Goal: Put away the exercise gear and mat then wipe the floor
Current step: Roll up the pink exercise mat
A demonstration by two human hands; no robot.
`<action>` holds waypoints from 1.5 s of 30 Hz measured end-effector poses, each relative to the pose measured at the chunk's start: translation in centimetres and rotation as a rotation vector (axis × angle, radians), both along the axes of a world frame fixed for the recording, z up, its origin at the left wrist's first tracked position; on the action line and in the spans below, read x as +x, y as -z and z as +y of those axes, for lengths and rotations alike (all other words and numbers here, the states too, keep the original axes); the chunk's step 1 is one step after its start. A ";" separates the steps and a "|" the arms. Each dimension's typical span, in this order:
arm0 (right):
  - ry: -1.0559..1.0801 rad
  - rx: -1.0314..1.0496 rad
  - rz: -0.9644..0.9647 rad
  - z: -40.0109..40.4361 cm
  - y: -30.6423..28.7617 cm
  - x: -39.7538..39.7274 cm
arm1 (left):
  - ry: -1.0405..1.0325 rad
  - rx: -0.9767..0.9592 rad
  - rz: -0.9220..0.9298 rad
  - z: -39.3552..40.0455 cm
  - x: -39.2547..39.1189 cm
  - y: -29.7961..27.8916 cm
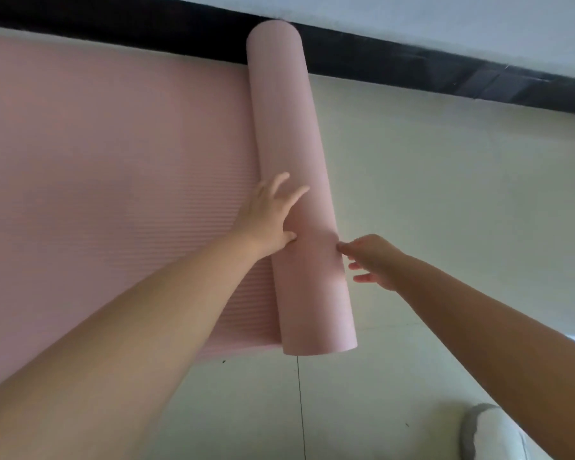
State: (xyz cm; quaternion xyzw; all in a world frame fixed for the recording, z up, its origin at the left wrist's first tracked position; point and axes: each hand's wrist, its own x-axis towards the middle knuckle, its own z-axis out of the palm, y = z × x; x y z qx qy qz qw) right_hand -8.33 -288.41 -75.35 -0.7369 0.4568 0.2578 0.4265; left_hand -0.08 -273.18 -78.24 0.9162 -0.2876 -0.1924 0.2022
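A pale tiled floor (pixel 445 194) runs to a black skirting strip (pixel 412 66) under the wall. The pink mat (pixel 113 161) lies flat to the left of both hands; its rolled part (pixel 299 180) runs long away from the person. The left hand (pixel 269 217), fingers spread, presses on the roll; the right hand (pixel 375 260), fingers loose and apart, touches the roll's right flank with a fingertip.
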 end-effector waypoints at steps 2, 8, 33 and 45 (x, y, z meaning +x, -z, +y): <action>-0.032 -0.028 0.123 1.5 -0.3 -0.7 | 0.171 0.066 -0.001 0.3 0.7 0.0; -0.082 -0.281 0.046 6.4 -0.7 -1.4 | 0.200 0.076 -0.015 2.5 1.9 -0.5; -0.331 -0.275 0.039 18.4 -2.4 3.2 | 0.321 0.316 -0.246 16.5 2.3 -1.6; -0.086 0.041 -0.440 20.1 0.4 0.0 | 0.277 0.569 -0.140 19.3 1.5 -3.4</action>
